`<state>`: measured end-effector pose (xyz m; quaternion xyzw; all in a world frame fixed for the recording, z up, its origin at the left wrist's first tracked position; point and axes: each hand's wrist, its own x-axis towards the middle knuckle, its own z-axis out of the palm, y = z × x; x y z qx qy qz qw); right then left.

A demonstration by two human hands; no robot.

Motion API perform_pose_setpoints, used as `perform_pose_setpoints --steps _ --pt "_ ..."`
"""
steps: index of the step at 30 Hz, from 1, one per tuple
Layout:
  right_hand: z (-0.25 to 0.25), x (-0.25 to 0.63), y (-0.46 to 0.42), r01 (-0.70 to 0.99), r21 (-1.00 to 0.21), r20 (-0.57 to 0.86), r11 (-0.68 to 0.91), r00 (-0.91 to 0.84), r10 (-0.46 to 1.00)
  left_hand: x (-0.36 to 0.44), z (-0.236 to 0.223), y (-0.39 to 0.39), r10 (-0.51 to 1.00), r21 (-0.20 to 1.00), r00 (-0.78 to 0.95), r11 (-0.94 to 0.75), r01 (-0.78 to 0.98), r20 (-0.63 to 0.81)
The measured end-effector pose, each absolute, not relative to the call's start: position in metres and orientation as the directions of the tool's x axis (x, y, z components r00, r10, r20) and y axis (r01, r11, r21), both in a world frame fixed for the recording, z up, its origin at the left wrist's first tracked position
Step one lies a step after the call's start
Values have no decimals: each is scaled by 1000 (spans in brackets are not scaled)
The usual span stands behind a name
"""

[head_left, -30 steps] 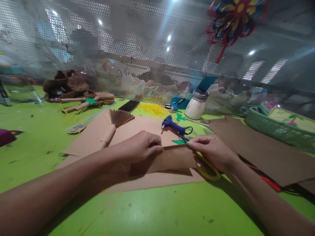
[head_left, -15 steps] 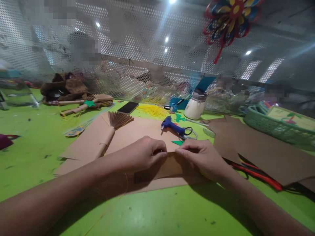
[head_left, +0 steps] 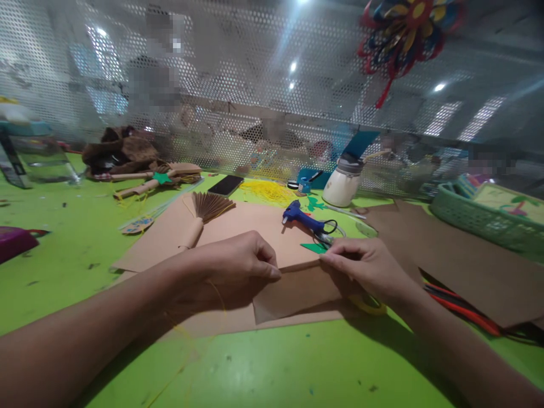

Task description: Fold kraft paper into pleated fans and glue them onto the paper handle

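Observation:
A small piece of brown paper [head_left: 293,293] stands tilted above larger tan sheets on the green table. My left hand [head_left: 240,258] pinches its upper edge at the left, thumb and fingers pressed together. At the right end of that edge, my right hand [head_left: 368,263] has thumb and forefinger closed on the paper. A yellow curved object [head_left: 372,306], partly hidden, lies under my right hand. Just beyond the fingers are a pointed green paper scrap [head_left: 313,248] and a blue glue gun [head_left: 304,218]. A pleated paper fan [head_left: 211,207] with a rolled handle lies beyond my left forearm.
At the back are a phone [head_left: 226,185], yellow shredded strands [head_left: 267,191] and a white jar [head_left: 340,184]. Dark brown sheets [head_left: 450,255] and a green basket [head_left: 505,226] occupy the right. A purple object [head_left: 17,243] sits at the left edge.
My hands have moved apart along the paper's edge, the left one leftward and the right one rightward. More of the small paper's face shows between them. The view has shifted slightly.

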<state>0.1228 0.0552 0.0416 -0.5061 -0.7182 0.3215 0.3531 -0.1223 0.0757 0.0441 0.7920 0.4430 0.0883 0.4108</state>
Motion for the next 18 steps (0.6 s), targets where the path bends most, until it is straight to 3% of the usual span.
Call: perform_pose_setpoints --steps 8,14,18 --pt "40 130 60 511 -820 147 258 -247 958 -129 43 82 725 686 649 -352 637 -231" --pt "37 147 71 499 -854 55 150 -200 978 -133 53 82 662 750 679 -263 607 -317" --pt "37 154 74 441 -892 3 104 -225 974 -135 56 85 652 785 699 -253 566 -295"
